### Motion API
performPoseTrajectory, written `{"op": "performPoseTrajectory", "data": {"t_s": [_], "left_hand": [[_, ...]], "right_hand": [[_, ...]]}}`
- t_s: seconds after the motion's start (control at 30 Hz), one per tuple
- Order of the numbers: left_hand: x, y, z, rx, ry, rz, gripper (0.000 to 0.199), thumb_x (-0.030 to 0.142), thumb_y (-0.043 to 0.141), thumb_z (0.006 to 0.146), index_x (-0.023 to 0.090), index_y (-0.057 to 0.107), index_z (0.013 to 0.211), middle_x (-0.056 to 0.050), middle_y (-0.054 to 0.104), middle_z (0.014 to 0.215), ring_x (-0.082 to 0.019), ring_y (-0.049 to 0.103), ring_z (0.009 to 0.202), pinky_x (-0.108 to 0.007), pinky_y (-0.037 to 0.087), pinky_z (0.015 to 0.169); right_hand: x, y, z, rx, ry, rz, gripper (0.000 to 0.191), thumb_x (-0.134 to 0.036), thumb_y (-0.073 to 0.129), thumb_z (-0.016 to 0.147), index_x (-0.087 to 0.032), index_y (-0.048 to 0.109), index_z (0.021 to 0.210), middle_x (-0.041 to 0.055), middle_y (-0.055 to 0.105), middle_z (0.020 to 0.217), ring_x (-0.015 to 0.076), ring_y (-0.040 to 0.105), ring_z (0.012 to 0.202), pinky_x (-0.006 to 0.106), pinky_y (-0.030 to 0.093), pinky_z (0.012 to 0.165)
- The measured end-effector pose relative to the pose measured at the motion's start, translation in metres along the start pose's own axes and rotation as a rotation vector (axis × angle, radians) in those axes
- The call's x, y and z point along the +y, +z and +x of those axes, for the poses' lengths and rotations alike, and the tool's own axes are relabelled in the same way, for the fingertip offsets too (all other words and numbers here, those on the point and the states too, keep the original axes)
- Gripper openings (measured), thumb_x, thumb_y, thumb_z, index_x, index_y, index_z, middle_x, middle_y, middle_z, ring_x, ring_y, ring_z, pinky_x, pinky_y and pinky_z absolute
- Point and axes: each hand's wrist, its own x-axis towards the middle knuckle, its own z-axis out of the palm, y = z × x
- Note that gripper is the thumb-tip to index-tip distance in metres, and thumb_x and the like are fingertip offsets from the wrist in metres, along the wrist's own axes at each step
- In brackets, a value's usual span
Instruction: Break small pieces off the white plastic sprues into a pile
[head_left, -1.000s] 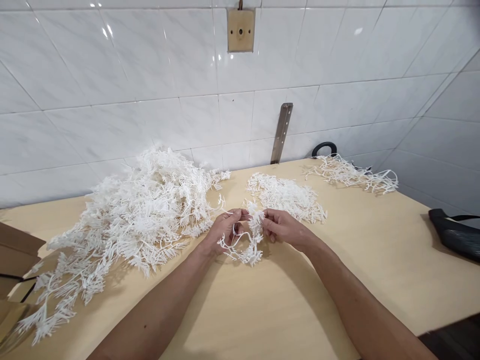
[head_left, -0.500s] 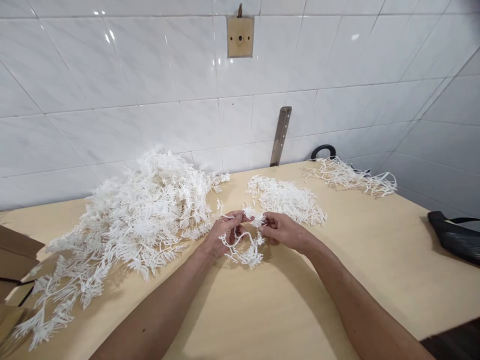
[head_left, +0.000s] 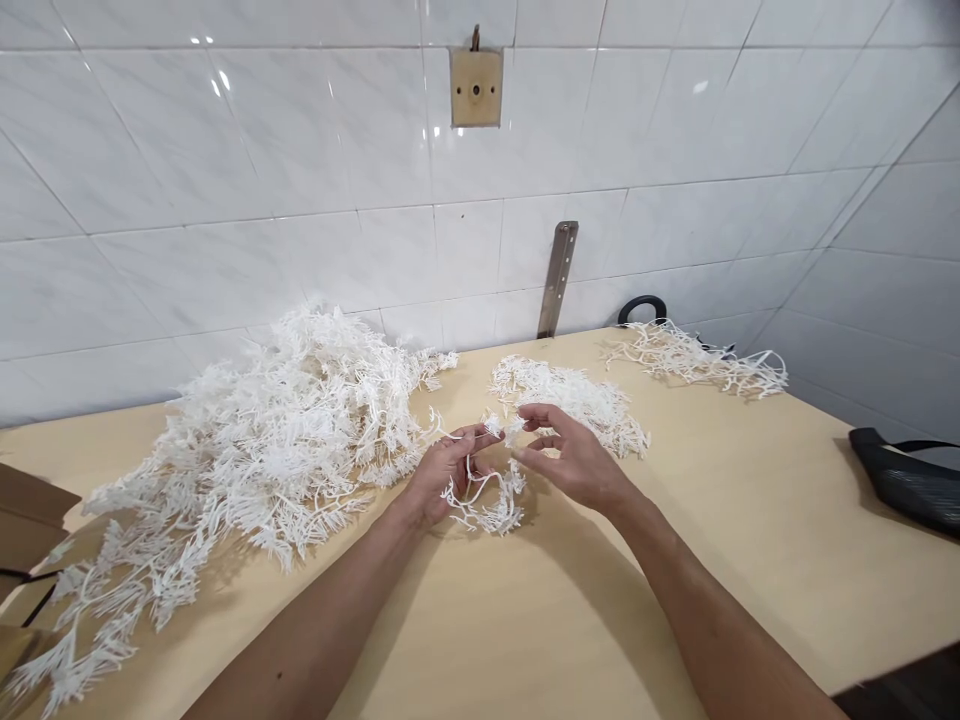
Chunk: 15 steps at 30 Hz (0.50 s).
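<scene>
My left hand [head_left: 446, 470] pinches a white branching sprig [head_left: 491, 505], which looks like artificial foliage. Its curved stem loops below the fingers, and small tufts stick up past the fingertips. Just to the right, my right hand [head_left: 574, 455] has its thumb and fingers spread beside the tufts; whether a fingertip touches them I cannot tell. A big tangled heap of white sprigs [head_left: 300, 420] spreads over the left side of the table. Behind my right hand lies a smaller pile of short white pieces [head_left: 570, 390].
Bare white stems [head_left: 697, 360] lie at the back right beside a black ring-shaped handle [head_left: 643, 308]. A metal strip [head_left: 559, 280] leans against the tiled wall [head_left: 300, 150]. A cardboard box [head_left: 34, 510] stands at the left edge, and a black object [head_left: 904, 485] at the right of the table [head_left: 480, 630].
My right hand's fingers have opened and drawn slightly right, away from the tufts they were pinching. My left hand keeps hold of the sprig. The camera view has shifted slightly.
</scene>
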Motion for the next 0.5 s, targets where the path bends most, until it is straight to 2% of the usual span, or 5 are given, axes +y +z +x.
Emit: {"op": "performPoseTrajectory", "data": {"t_s": [0.07,0.13,0.23,0.33,0.5], "left_hand": [[0.0,0.0,0.0,-0.013,0.005,0.003,0.024,0.022,0.065,0.086,0.013,0.061,0.108,-0.014,0.067,0.123,-0.009,0.061,0.047,-0.025,0.051,0.044],[-0.001,0.0,-0.001,-0.045,0.003,0.012,0.024,0.022,0.063,0.086,0.013,0.06,0.108,-0.014,0.067,0.122,-0.008,0.057,0.042,-0.024,0.046,0.037],[-0.001,0.0,-0.001,-0.106,-0.003,0.033,0.026,0.026,0.06,0.088,0.013,0.06,0.11,-0.015,0.067,0.122,-0.007,0.054,0.039,-0.023,0.04,0.033],[0.0,0.0,-0.003,-0.124,-0.005,0.051,0.027,0.028,0.058,0.089,0.013,0.059,0.112,-0.016,0.066,0.124,-0.007,0.054,0.04,-0.023,0.038,0.033],[0.001,-0.001,-0.004,-0.145,-0.012,0.07,0.023,0.028,0.059,0.089,0.013,0.058,0.107,-0.015,0.07,0.115,-0.007,0.052,0.04,-0.021,0.036,0.034]], "right_hand": [[0.002,0.006,0.0,-0.022,0.014,-0.109,0.055,-0.044,0.071,0.078,-0.022,0.053,0.126,0.0104,0.061,0.115,0.023,0.062,0.094,0.039,0.054,0.08],[0.004,0.011,0.0,-0.049,0.046,-0.166,0.048,-0.042,0.068,0.079,-0.021,0.053,0.12,0.009,0.064,0.108,0.0203,0.064,0.083,0.036,0.054,0.074],[0.004,0.014,0.001,-0.077,0.053,-0.202,0.025,-0.043,0.062,0.083,-0.02,0.054,0.088,0.0036,0.065,0.083,0.0168,0.06,0.068,0.031,0.049,0.062],[0.003,0.014,0.001,-0.075,0.044,-0.226,0.034,-0.048,0.059,0.085,-0.021,0.046,0.069,-0.0011,0.056,0.063,0.0142,0.051,0.058,0.028,0.041,0.054],[0.009,0.013,0.002,-0.039,0.108,0.01,0.035,-0.054,0.064,0.082,-0.02,0.059,0.087,-0.0022,0.055,0.064,0.0153,0.053,0.06,0.028,0.044,0.055]]}}
